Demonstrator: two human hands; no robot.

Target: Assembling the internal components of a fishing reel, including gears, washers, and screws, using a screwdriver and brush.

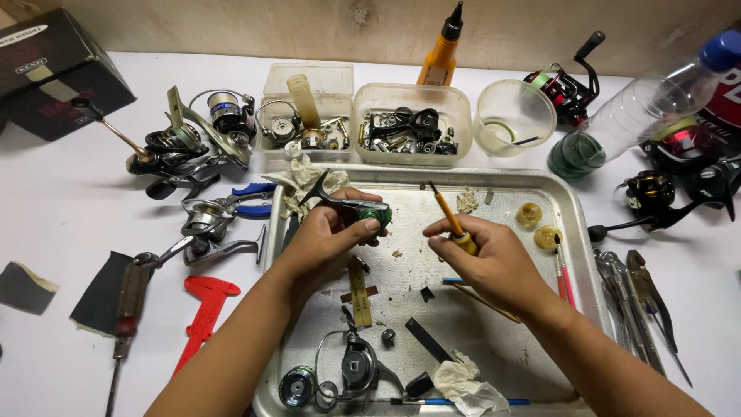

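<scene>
Fishing reel body in one hand, screwdriver in the other, over a metal tray.

My left hand [328, 232] closes around a green-and-black reel body [356, 208] above the tray [575, 232]; my right hand [486, 259] grips a yellow-handled screwdriver [451, 220], tip angled up and left. Red calipers [202, 309] lie on the table left of the tray, pliers [641, 297] to its right.

A white tabletop [54, 201] (evenly lit, with soft shadows) meets a plain beige wall [231, 27] behind it.
</scene>
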